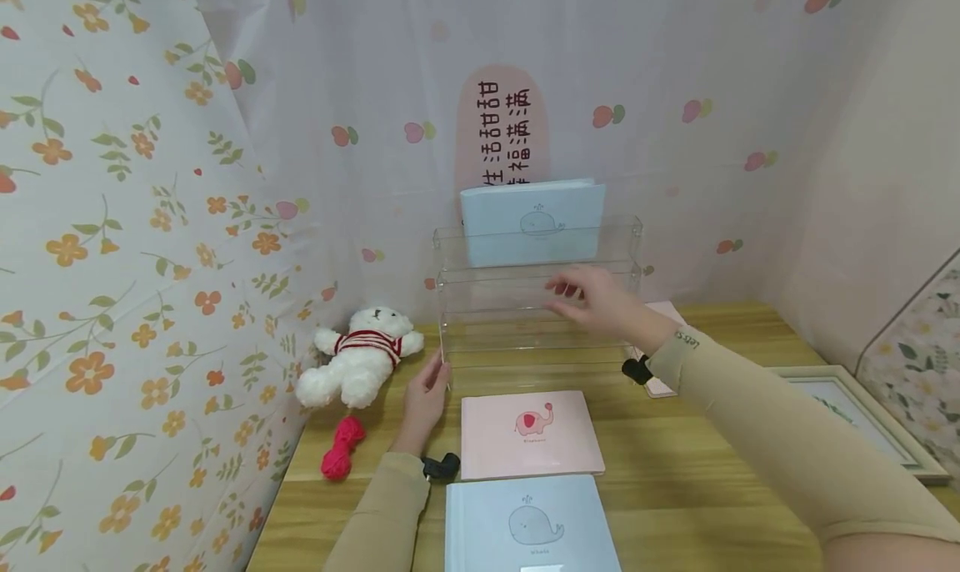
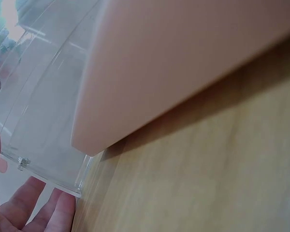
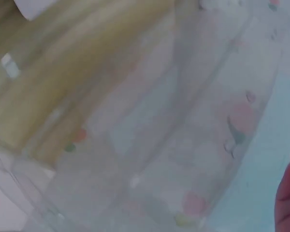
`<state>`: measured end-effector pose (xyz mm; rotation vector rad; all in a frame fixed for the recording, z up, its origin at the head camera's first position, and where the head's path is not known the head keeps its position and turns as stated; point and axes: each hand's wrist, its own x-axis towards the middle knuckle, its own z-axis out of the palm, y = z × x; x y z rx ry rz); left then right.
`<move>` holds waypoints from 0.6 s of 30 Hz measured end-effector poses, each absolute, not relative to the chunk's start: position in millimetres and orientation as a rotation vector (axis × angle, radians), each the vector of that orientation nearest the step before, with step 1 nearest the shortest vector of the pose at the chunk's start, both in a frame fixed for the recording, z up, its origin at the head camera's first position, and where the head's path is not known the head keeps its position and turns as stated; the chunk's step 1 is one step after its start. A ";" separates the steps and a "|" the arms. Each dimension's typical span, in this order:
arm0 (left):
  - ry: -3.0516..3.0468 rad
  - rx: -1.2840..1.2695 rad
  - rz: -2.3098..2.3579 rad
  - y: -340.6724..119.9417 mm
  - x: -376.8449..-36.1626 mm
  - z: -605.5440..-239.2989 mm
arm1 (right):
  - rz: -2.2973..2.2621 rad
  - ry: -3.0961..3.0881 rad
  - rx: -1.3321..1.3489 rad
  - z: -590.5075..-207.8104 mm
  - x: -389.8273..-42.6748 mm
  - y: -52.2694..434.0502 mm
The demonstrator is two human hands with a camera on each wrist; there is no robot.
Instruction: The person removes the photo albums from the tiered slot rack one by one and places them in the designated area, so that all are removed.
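- The clear acrylic rack (image 1: 536,293) stands at the back of the table (image 1: 697,480), against the curtain, with one blue whale book (image 1: 534,220) upright in its rear tier.
- The left hand (image 1: 426,398) rests at the rack's lower left corner, fingers straight along the edge, steadying rather than gripping.
- The right hand (image 1: 596,298) hovers at the front tier, fingers loosely extended and holding nothing.
- By my judgement the step in hand is settling the rack between loads. The pink elephant book (image 1: 531,433) and a second whale book (image 1: 531,524) lie flat on the table, just in front.
- The next move would call for lifting a flat book by its edge and tipping it upright to clear the front lip.
- Only the head view shows the whole layout, including the white teddy bear (image 1: 358,362) and red yarn (image 1: 341,449) at the left.
- The left wrist view alone shows fingertips (image 2: 48,212) touching the rack's base corner, with the pink book's edge beside it.
- The right wrist view is blurred; it seems to show only the rack's clear panels and one fingertip (image 3: 289,193).
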<state>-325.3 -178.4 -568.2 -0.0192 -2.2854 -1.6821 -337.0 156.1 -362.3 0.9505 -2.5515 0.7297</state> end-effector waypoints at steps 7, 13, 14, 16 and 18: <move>-2.270 -0.013 -1.715 -179.6 -326.3 -567.6 | 0.780 -2.355 0.749 -320.5 -365.1 161.3; -2.309 0.041 -1.721 -178.4 -324.8 -568.4 | 0.773 -2.264 0.622 -305.0 -383.8 162.8; -2.312 0.047 -1.723 -177.8 -324.2 -568.2 | 0.771 -2.248 0.601 -302.0 -386.7 162.8; -2.309 0.045 -1.726 -176.7 -322.8 -567.0 | 0.764 -2.222 0.560 -295.1 -392.4 162.7; -2.303 0.047 -1.728 -175.8 -321.6 -565.7 | 0.766 -2.223 0.523 -287.4 -397.7 162.2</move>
